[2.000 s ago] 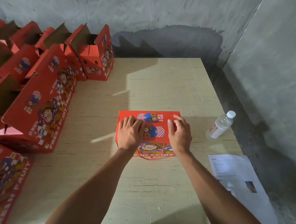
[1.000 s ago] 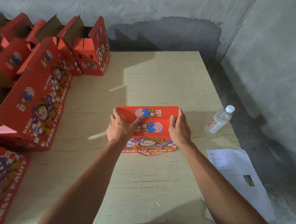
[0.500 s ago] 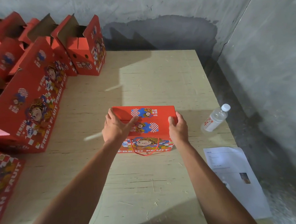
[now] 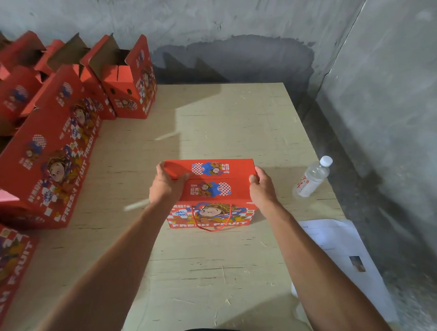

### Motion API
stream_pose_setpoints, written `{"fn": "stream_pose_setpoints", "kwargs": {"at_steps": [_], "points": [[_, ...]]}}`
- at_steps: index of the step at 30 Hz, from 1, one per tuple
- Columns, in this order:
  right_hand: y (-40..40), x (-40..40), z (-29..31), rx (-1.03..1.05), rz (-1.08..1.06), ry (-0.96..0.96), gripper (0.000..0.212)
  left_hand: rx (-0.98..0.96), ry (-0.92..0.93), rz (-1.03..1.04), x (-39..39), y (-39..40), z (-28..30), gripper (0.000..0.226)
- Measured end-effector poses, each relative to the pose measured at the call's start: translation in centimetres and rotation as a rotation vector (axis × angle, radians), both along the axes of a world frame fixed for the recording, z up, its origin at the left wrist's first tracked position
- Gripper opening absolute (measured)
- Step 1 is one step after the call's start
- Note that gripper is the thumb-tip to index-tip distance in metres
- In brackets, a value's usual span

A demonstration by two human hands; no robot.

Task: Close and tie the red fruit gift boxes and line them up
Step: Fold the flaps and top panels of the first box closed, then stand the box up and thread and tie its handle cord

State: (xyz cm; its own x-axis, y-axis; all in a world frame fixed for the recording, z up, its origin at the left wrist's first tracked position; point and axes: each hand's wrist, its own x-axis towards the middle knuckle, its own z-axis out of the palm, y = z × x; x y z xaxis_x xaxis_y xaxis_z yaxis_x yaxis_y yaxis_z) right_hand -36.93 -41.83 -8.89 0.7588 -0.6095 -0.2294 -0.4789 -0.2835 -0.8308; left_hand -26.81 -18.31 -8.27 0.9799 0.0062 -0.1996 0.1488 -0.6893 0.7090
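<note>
Gripping both ends of the closed red gift box (image 4: 211, 189), the hands have moved off its top, where 2 seconds ago they were pressing the flaps flat; since then they have slid outward to the 2 short ends. I read that as the closing being finished and the box being readied for a lift or a shove toward the others.

The left hand (image 4: 166, 185) is curled over the far left corner, thumb lying across the lid and fingers wrapped over the far edge. The right hand (image 4: 261, 185) clasps the right end, thumb on top at the corner, the other fingers hidden down the side. Neither hand holds anything else.

The box sits near the middle of the tabletop (image 4: 232, 267), its red cord handle (image 4: 212, 220) hanging loose down the front face, so the tying looks not yet done. Open boxes (image 4: 126, 89) stand in rows along the left, flaps up. A water bottle (image 4: 312, 177) lies to the right, well apart, with a printed sheet (image 4: 342, 255) nearer the person.
</note>
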Motion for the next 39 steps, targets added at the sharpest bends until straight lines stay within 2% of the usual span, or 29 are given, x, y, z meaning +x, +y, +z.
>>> {"fn": "stream_pose_setpoints", "kwargs": {"at_steps": [6,10,13,15,17,19,21,22,23,25,26,27,29,31,32,34,35,37,39], "points": [[0.4,-0.3,0.3,0.112,-0.063,-0.047,0.045,-0.147,0.073,0.002,-0.4,0.3,0.1,0.072],[1.7,-0.9,0.2,0.275,-0.149,-0.046,0.067,-0.029,0.127,0.155,0.7,-1.3,1.5,0.059],[3.2,-1.2,0.4,0.419,-0.126,-0.058,0.079,-0.102,0.05,0.234,0.6,-2.3,2.4,0.047],[3.6,-0.9,0.6,0.341,-0.014,-0.032,0.082,-0.189,-0.077,0.205,0.1,-2.6,2.5,0.053],[3.3,-0.5,0.7,0.17,0.08,0.039,0.081,-0.271,-0.163,0.187,-0.2,-2.4,2.4,0.072],[2.5,-0.5,0.5,0.067,0.118,0.035,0.073,-0.34,-0.159,0.251,-0.5,-2.1,2.0,0.086],[1.9,-0.5,0.4,-0.038,0.112,-0.012,0.054,-0.403,-0.096,0.344,-0.9,-1.9,1.1,0.09],[1.7,-0.5,0.5,-0.102,0.127,0.0,0.045,-0.435,-0.038,0.389,-1.1,-1.9,0.5,0.087],[1.6,-0.3,0.5,-0.165,0.17,0.024,0.046,-0.463,0.009,0.413,-1.3,-1.9,-0.1,0.077],[1.9,0.1,0.5,-0.279,0.307,0.11,0.071,-0.493,0.037,0.386,-1.6,-1.4,-1.2,0.044],[2.3,0.3,0.6,-0.322,0.366,0.17,0.079,-0.487,0.032,0.352,-1.5,-1.0,-1.5,0.035],[2.7,0.5,0.7,-0.355,0.415,0.221,0.083,-0.46,0.039,0.319,-1.2,-0.3,-1.8,0.036],[3.6,0.8,0.5,-0.353,0.467,0.288,0.083,-0.349,0.116,0.268,-0.1,1.5,-2.3,0.053],[4.7,0.6,0.1,-0.218,0.46,0.259,0.079,-0.296,0.223,0.27,0.4,3.0,-2.4,0.068],[5.1,0.5,-0.3,-0.073,0.438,0.198,0.07,-0.289,0.28,0.285,0.4,3.3,-2.1,0.072],[5.8,0.5,-0.8,0.278,0.373,0.05,0.03,-0.24,0.345,0.281,0.2,3.3,-1.4,0.077],[6.1,0.6,-0.7,0.422,0.35,0.005,0.016,-0.202,0.345,0.265,0.1,3.2,-1.2,0.077],[6.6,1.4,-0.3,0.511,0.298,-0.045,0.026,-0.161,0.307,0.252,-0.2,3.2,-0.5,0.072],[6.9,2.6,0.2,0.478,0.203,-0.083,0.025,-0.211,0.252,0.255,-0.4,3.6,0.8,0.058]]}}
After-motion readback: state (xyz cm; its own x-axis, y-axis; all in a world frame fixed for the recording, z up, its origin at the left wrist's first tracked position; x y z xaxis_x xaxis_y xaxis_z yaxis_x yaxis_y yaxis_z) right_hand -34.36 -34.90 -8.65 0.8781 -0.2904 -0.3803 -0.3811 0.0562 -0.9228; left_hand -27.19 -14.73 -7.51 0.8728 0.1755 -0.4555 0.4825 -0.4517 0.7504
